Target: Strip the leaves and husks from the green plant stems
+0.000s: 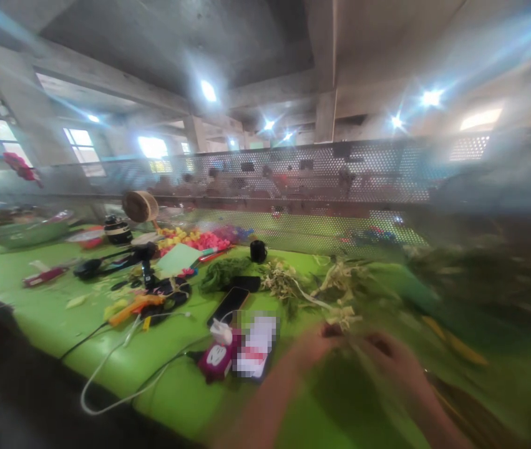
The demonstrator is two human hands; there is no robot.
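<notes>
Low over the green tabletop [293, 399], my left hand [319, 343] has its fingers curled in, at the near end of a pale artificial flower stem [312, 299]. My right hand [389, 352] is a short way to its right, fingers bent together. Thin greenish strands blur between the two hands; what each holds cannot be made out. Just beyond lie pale flower sprigs [281, 280] and a cluster of cream blossoms [342, 277]. Left of my left forearm is a phone with a lit screen [256, 349], beside a maroon charger block [221, 358].
A dark phone [230, 305] lies behind the charger. An orange glue gun [136, 308] and loose cables [106, 374] spread to the left. Pink and yellow petals [209, 241], a black cup [258, 251] and a perforated metal screen [293, 174] stand farther back. Blurred greenery [475, 280] fills the right.
</notes>
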